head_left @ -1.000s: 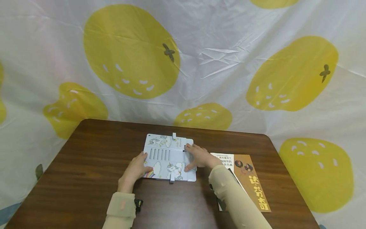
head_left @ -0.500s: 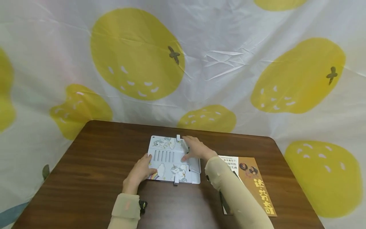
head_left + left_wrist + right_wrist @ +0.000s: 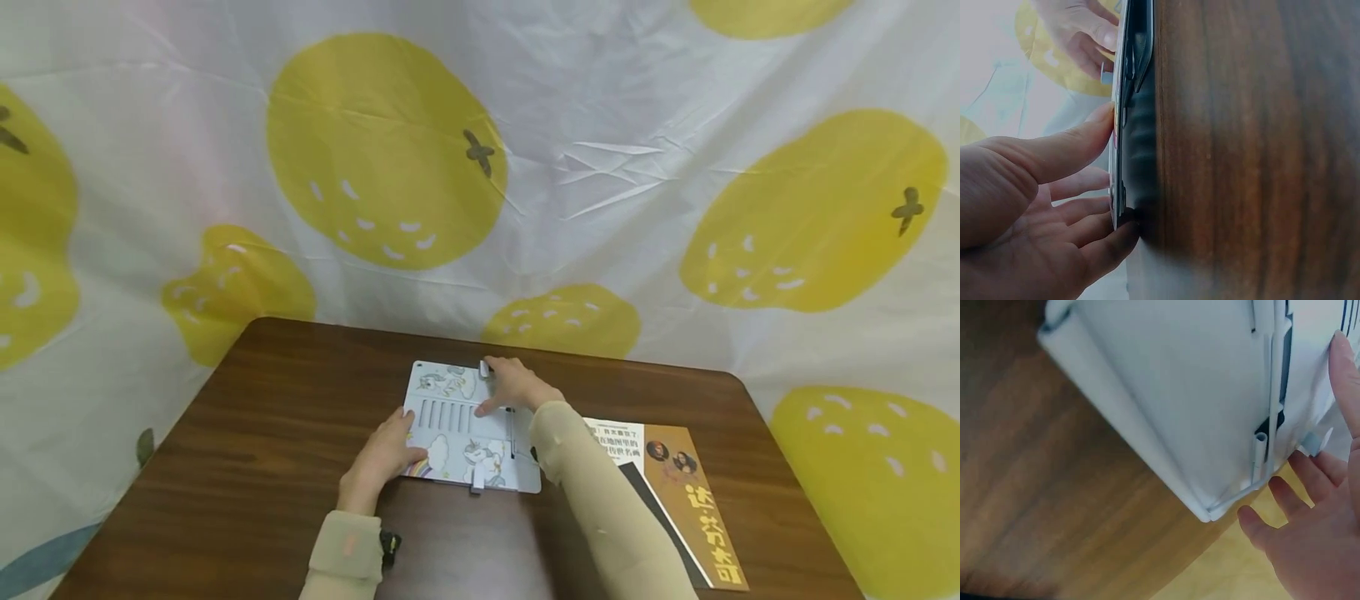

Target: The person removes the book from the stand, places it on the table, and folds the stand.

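A flat white book stand (image 3: 468, 429) printed with unicorns and clouds lies on the brown table (image 3: 262, 433). My left hand (image 3: 386, 457) rests at its left edge, thumb on the face and fingers relaxed against the rim (image 3: 1127, 125). My right hand (image 3: 513, 385) lies on the stand's far part, fingers straight, beside a small white clip (image 3: 484, 367) at the far edge. The right wrist view shows the stand's pale panel (image 3: 1179, 394) with a thin wire rod (image 3: 1269, 425) and my right fingers (image 3: 1316, 531) spread by it. Neither hand grips anything.
A brown and white booklet (image 3: 675, 492) lies on the table to the right of the stand, partly under my right sleeve. A white cloth with yellow fruit shapes (image 3: 390, 167) hangs behind the table's far edge. Bare wood (image 3: 1260, 156) surrounds the stand.
My right hand has moved from the stand's right side up to its far edge near the white clip. The left hand has stayed at the left edge.
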`<state>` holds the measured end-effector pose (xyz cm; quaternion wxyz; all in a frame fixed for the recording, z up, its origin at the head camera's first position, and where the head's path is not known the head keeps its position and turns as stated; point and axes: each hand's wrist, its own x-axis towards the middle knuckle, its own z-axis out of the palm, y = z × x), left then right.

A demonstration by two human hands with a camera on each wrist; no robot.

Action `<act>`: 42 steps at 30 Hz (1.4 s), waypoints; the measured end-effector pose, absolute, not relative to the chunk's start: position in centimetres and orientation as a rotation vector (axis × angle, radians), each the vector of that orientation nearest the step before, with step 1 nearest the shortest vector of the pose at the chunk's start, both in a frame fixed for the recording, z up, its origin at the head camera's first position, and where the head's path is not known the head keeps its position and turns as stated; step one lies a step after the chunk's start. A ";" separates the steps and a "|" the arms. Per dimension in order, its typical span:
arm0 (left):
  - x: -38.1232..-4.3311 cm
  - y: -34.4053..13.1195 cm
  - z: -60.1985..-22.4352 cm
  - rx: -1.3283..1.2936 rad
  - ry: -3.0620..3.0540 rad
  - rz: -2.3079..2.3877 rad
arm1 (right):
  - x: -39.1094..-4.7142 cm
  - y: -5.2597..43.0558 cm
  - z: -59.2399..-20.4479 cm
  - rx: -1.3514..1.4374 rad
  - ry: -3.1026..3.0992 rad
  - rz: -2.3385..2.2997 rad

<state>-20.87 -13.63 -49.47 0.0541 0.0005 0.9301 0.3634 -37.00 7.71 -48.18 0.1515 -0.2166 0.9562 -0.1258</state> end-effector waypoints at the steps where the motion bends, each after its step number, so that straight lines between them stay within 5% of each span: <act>1: -20.9 -13.6 -49.4 0.004 2.828 1.106 | -37.0 7.7 -48.3 -0.616 2.748 -0.361; 42: -21.6 -13.6 -49.6 0.057 2.842 1.058 | -35.7 8.3 -47.6 -0.753 2.776 -0.461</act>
